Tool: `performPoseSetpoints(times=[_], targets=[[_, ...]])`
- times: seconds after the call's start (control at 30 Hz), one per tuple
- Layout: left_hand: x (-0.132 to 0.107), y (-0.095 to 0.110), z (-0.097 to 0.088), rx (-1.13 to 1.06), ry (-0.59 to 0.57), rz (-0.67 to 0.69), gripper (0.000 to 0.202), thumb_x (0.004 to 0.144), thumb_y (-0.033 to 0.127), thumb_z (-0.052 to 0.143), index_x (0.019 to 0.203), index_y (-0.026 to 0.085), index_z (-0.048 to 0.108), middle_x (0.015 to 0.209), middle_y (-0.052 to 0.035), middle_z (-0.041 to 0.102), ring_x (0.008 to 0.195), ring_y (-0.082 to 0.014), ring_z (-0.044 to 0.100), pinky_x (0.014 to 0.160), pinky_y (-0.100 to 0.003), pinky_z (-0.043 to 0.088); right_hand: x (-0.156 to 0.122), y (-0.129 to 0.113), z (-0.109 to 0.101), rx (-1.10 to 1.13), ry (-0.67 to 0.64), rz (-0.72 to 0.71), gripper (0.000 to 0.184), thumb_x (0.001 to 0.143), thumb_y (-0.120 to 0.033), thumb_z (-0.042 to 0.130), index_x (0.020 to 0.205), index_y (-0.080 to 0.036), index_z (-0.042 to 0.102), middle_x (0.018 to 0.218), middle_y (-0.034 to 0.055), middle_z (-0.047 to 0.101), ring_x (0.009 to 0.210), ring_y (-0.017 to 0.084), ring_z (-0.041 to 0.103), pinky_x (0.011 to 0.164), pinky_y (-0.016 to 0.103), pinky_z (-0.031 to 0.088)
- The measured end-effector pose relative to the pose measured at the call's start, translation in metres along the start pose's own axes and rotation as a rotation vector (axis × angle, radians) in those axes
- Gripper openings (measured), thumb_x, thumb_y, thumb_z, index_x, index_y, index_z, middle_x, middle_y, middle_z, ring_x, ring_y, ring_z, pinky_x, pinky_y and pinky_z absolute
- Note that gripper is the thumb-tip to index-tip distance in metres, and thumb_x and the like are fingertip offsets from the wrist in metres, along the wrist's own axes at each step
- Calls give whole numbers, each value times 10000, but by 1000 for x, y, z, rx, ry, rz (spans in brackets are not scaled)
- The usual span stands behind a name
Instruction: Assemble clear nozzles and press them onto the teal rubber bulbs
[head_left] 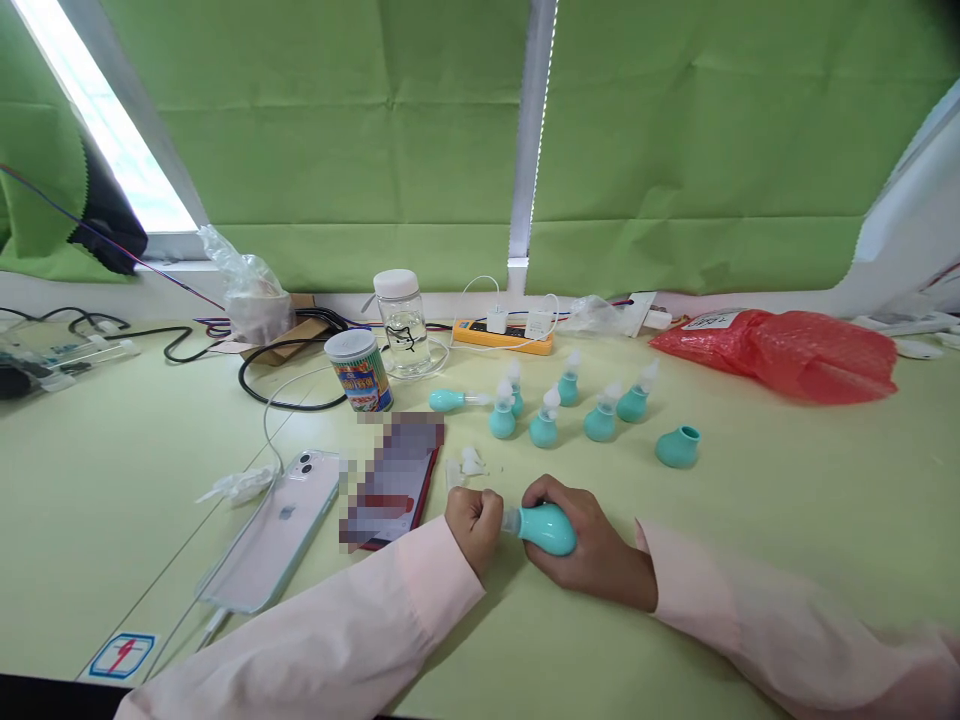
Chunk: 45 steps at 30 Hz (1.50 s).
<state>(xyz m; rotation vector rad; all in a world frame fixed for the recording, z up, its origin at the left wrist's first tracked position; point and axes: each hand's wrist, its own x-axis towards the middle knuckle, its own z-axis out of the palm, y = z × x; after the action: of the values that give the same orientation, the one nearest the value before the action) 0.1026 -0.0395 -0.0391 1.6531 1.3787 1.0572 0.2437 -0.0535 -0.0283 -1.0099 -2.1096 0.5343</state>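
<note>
My right hand (pixel 581 545) is wrapped round a teal squeeze bulb (pixel 549 528), which lies on its side just above the table. The bulb's neck points left, into my left hand (pixel 476 522). That hand is closed in a fist round the translucent nozzle (pixel 511 521), most of which is hidden by the fingers. Beyond my hands stand several teal bulbs (pixel 543 428) with clear nozzles fitted. Another bulb with its nozzle (pixel 448 400) lies on its side. To the right, a teal bulb (pixel 678 447) has a bare open neck. Small translucent pieces (pixel 472 462) lie near my left hand.
Left of my hands lie a red-edged phone (pixel 397 480) and a pale phone (pixel 277 540) on a charging cable. Behind stand a can (pixel 358 372), a clear jar (pixel 405 330) and an orange power strip (pixel 504 338). A red plastic bag (pixel 780 352) sits back right.
</note>
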Motion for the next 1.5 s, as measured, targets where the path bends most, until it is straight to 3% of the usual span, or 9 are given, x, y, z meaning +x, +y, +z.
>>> performPoseSetpoints(times=[0.4,0.53,0.67,0.83,0.97,1.13,1.3,1.4,1.5], targets=[[-5,3,-4,194,-15,70,413,663,185,391,341,214,134,334,64,105,325,-72,136,432,-268,94,12,-13,-9,718,-472,668,245,543,-99,518,752,-194,432,470,-100,353,369,30,288,331,149,199],[-6,12,-9,100,-84,114,422,735,268,359,358,214,178,340,48,167,335,-86,188,422,-271,133,14,-12,-16,692,-500,586,250,552,-156,594,765,-187,467,531,-76,409,426,41,355,369,150,274],[7,23,-22,1,-88,202,442,832,305,176,499,175,435,441,-2,395,441,-115,378,475,-252,292,13,-5,-24,613,-348,379,225,579,-241,633,744,-176,495,615,-46,436,524,64,411,456,171,345],[32,17,-39,629,-86,377,235,750,266,407,819,160,605,821,-77,556,786,-205,437,709,-327,359,2,10,-30,561,-215,392,216,647,-329,587,768,-168,511,658,-11,482,579,100,455,522,216,385],[38,8,-38,1003,-162,328,193,676,198,500,806,172,640,867,-110,546,868,-273,403,654,-361,374,-4,17,-32,471,-129,335,197,659,-342,566,729,-163,524,684,11,526,644,133,487,590,247,402],[35,7,-30,1158,-131,408,199,689,95,447,726,150,634,815,-126,576,853,-289,434,628,-404,362,-7,23,-29,421,-80,323,186,682,-340,549,725,-161,519,664,8,525,625,128,483,569,238,404],[28,16,-28,532,-27,401,94,628,165,537,691,143,603,686,-67,593,692,-186,502,630,-334,422,-9,21,-25,267,-54,273,154,721,-322,507,769,-177,525,659,-7,511,619,119,474,560,223,399],[22,20,-25,-116,-81,187,196,611,251,600,757,121,612,740,-66,614,639,-143,534,599,-273,464,-10,18,-23,179,-55,202,144,734,-307,488,789,-181,529,665,-6,533,615,120,488,571,227,403],[21,19,-22,-469,-172,-34,263,541,280,672,730,101,639,732,-74,639,664,-169,571,636,-286,481,-12,18,-21,125,-44,164,128,739,-284,482,807,-185,527,681,-2,555,620,122,503,584,233,406]])
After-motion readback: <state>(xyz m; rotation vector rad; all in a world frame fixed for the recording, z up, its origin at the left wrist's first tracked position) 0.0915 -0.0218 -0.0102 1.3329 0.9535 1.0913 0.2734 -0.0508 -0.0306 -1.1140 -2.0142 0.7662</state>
